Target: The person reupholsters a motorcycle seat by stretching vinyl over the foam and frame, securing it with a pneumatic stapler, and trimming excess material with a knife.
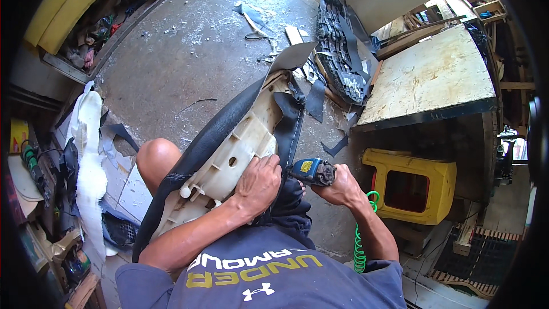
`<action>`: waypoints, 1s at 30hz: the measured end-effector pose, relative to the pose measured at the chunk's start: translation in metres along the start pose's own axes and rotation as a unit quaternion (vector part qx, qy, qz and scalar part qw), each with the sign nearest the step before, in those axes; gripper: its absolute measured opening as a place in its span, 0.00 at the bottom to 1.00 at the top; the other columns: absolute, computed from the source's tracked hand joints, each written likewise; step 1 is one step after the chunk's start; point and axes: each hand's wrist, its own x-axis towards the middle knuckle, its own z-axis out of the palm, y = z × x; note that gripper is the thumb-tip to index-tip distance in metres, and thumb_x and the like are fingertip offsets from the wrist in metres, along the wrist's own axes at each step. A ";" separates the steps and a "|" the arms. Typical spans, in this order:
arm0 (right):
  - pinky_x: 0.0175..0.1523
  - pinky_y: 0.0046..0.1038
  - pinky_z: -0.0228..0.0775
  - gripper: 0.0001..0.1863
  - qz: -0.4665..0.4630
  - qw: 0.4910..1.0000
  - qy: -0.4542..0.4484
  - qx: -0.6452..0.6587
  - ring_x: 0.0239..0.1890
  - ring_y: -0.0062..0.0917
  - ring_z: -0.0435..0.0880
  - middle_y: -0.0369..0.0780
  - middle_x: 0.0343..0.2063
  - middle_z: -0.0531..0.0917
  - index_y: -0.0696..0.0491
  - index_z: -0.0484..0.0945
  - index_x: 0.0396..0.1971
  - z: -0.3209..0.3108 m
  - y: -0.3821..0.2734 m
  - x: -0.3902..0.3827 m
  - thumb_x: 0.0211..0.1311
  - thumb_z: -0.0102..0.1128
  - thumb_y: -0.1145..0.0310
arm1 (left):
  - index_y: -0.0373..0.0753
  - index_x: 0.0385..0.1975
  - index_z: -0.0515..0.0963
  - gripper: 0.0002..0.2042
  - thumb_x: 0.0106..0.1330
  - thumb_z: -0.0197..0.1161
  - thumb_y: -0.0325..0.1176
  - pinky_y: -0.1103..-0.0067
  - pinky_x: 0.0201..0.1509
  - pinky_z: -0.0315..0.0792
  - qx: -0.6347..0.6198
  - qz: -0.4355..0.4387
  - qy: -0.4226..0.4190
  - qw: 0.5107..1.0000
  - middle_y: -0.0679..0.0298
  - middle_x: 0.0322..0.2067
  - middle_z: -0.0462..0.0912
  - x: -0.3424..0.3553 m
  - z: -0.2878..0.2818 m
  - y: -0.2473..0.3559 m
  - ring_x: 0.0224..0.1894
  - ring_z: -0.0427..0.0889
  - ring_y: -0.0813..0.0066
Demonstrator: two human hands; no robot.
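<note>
A motorcycle seat (220, 103) lies upside down across my lap, its pale plastic base (229, 163) facing up. Black stitched cover material (286, 123) wraps its sides, with a loose flap on the right edge and another at the far end. My left hand (260, 184) lies over the base with curled fingers gripping the cover at the right edge; the fingertips are partly hidden. My right hand (338, 187) is closed round a blue and black air staple gun (311, 170). The gun's nose points left, at the seat's edge close to my left fingers. A green coiled hose (359, 246) hangs below.
Another black seat base (340, 51) lies on the floor at far right, among cut scraps (254, 20). A worn wooden table (429, 77) stands right, with a yellow stool (412, 186) below it. White foam (88, 154) and cluttered shelves (54, 252) line the left.
</note>
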 end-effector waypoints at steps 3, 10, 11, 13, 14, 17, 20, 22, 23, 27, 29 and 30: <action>0.40 0.41 0.82 0.12 -0.018 0.999 0.021 -0.046 0.34 0.48 0.90 0.54 0.27 0.87 0.61 0.87 0.31 0.004 -0.005 0.003 0.52 0.71 0.66 | 0.36 0.30 0.81 0.04 0.65 0.62 0.28 0.67 0.50 0.72 0.007 0.003 0.002 1.000 0.57 0.37 0.78 0.000 -0.001 0.002 0.43 0.82 0.61; 0.47 0.50 0.81 0.14 0.049 0.992 0.015 -0.114 0.38 0.56 0.88 0.61 0.28 0.85 0.62 0.87 0.31 0.006 -0.025 0.009 0.52 0.69 0.64 | 0.35 0.30 0.81 0.03 0.61 0.61 0.26 0.67 0.51 0.72 -0.008 0.001 0.000 1.000 0.56 0.37 0.79 0.002 -0.001 -0.002 0.44 0.82 0.61; 0.47 0.49 0.81 0.14 0.033 0.995 0.019 -0.088 0.38 0.55 0.88 0.59 0.28 0.86 0.61 0.87 0.31 0.004 -0.019 0.007 0.52 0.69 0.64 | 0.35 0.30 0.81 0.03 0.61 0.61 0.26 0.67 0.51 0.72 -0.012 0.000 0.001 1.000 0.56 0.38 0.79 0.002 -0.001 -0.003 0.44 0.82 0.60; 0.46 0.46 0.81 0.14 0.001 0.999 0.014 -0.036 0.37 0.53 0.89 0.56 0.28 0.87 0.60 0.87 0.33 0.006 -0.007 0.000 0.53 0.70 0.64 | 0.34 0.30 0.81 0.03 0.61 0.61 0.25 0.67 0.51 0.73 -0.014 -0.007 -0.003 1.000 0.55 0.38 0.79 0.002 -0.001 -0.004 0.44 0.82 0.60; 0.44 0.43 0.81 0.13 0.011 1.000 0.014 -0.012 0.36 0.50 0.89 0.53 0.27 0.88 0.59 0.86 0.33 0.008 -0.007 -0.008 0.54 0.71 0.65 | 0.34 0.30 0.81 0.03 0.61 0.61 0.25 0.67 0.51 0.73 -0.014 -0.008 -0.009 1.000 0.55 0.38 0.79 0.001 0.001 -0.003 0.44 0.82 0.60; 0.43 0.41 0.81 0.13 0.008 0.999 0.015 0.040 0.34 0.48 0.90 0.52 0.26 0.87 0.60 0.86 0.32 0.016 -0.010 -0.021 0.54 0.70 0.65 | 0.34 0.31 0.82 0.03 0.61 0.61 0.25 0.67 0.52 0.73 -0.029 -0.016 -0.013 0.999 0.55 0.39 0.79 0.000 0.000 -0.005 0.45 0.82 0.59; 0.43 0.44 0.82 0.12 0.011 1.000 -0.003 0.012 0.35 0.51 0.89 0.54 0.27 0.87 0.60 0.86 0.31 0.025 -0.006 -0.026 0.55 0.70 0.65 | 0.34 0.31 0.82 0.04 0.61 0.61 0.24 0.67 0.52 0.73 -0.044 -0.013 -0.007 0.999 0.55 0.39 0.79 0.002 -0.001 -0.007 0.45 0.82 0.59; 0.41 0.43 0.81 0.12 0.018 0.999 -0.028 -0.021 0.36 0.49 0.90 0.53 0.28 0.88 0.60 0.85 0.34 0.027 -0.014 -0.026 0.55 0.69 0.67 | 0.34 0.31 0.82 0.04 0.61 0.61 0.24 0.67 0.52 0.73 -0.047 -0.009 -0.003 0.999 0.55 0.39 0.79 0.003 0.000 -0.007 0.45 0.82 0.58; 0.41 0.43 0.81 0.12 0.019 0.999 -0.018 -0.025 0.36 0.50 0.89 0.53 0.27 0.87 0.60 0.85 0.33 0.028 -0.017 -0.026 0.55 0.70 0.67 | 0.34 0.31 0.82 0.04 0.61 0.61 0.24 0.67 0.52 0.73 -0.046 -0.010 -0.003 0.999 0.55 0.39 0.79 0.002 0.001 -0.007 0.45 0.82 0.58; 0.42 0.47 0.81 0.12 0.031 0.998 0.012 -0.060 0.35 0.54 0.88 0.56 0.26 0.86 0.59 0.86 0.31 0.032 -0.030 -0.025 0.55 0.69 0.65 | 0.34 0.31 0.82 0.04 0.61 0.60 0.25 0.67 0.52 0.73 -0.043 -0.014 -0.017 0.999 0.54 0.39 0.79 0.003 0.000 -0.004 0.46 0.82 0.58; 0.46 0.50 0.82 0.13 0.038 0.995 0.011 -0.097 0.35 0.55 0.88 0.58 0.27 0.86 0.56 0.88 0.34 0.034 -0.034 -0.023 0.57 0.68 0.62 | 0.33 0.31 0.82 0.04 0.61 0.60 0.25 0.66 0.52 0.74 -0.036 -0.016 -0.014 0.999 0.54 0.39 0.79 0.002 0.000 -0.005 0.46 0.82 0.58; 0.46 0.50 0.82 0.13 0.047 0.993 0.011 -0.104 0.36 0.55 0.88 0.58 0.28 0.86 0.56 0.88 0.34 0.035 -0.037 -0.023 0.57 0.68 0.62 | 0.33 0.31 0.82 0.04 0.61 0.60 0.25 0.66 0.53 0.74 -0.032 -0.015 -0.013 0.999 0.54 0.39 0.79 0.001 0.001 -0.005 0.46 0.82 0.58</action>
